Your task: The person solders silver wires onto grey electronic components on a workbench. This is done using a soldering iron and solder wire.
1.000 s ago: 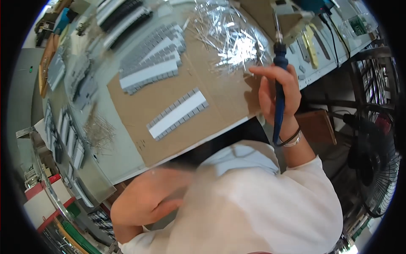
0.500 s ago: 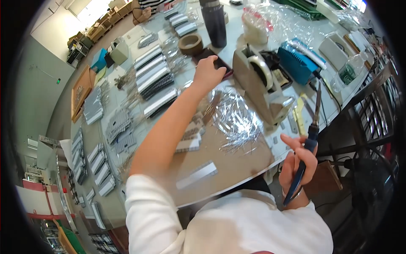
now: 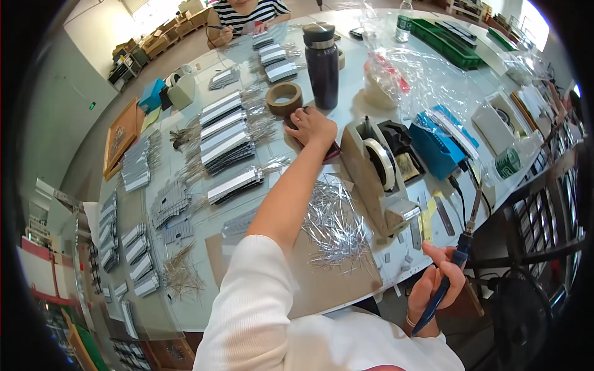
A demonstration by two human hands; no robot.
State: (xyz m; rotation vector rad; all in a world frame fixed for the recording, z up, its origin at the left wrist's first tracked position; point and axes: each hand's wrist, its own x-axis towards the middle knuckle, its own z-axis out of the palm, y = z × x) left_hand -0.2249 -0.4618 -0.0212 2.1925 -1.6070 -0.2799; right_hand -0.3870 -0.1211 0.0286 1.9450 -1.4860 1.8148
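My left hand (image 3: 314, 128) reaches across the table onto a dark, phone-like flat thing with a reddish edge (image 3: 333, 152), its fingers curled over the far end; the hand hides most of it. Beside those fingers lies a roll of brown tape (image 3: 284, 98), and a dark bottle (image 3: 322, 68) stands just beyond. Low on the right, my right hand (image 3: 426, 294) holds a soldering iron (image 3: 460, 248) by its blue handle, tip pointing up and away. Loose shiny metal strips (image 3: 337, 226) lie heaped on a brown board (image 3: 303, 290) beneath my left forearm.
A tape dispenser (image 3: 365, 185) and a blue soldering station (image 3: 442, 145) stand right of my left hand. Stacks of grey-white pieces with wire leads (image 3: 226, 133) fill the left. A person in a striped top (image 3: 272, 12) works opposite. A green tray (image 3: 445, 43) lies far right.
The view has shifted, bringing more of the far table into sight. My left hand has moved farther over the phone-like thing, toward the tape roll. My right hand keeps hold of the soldering iron.
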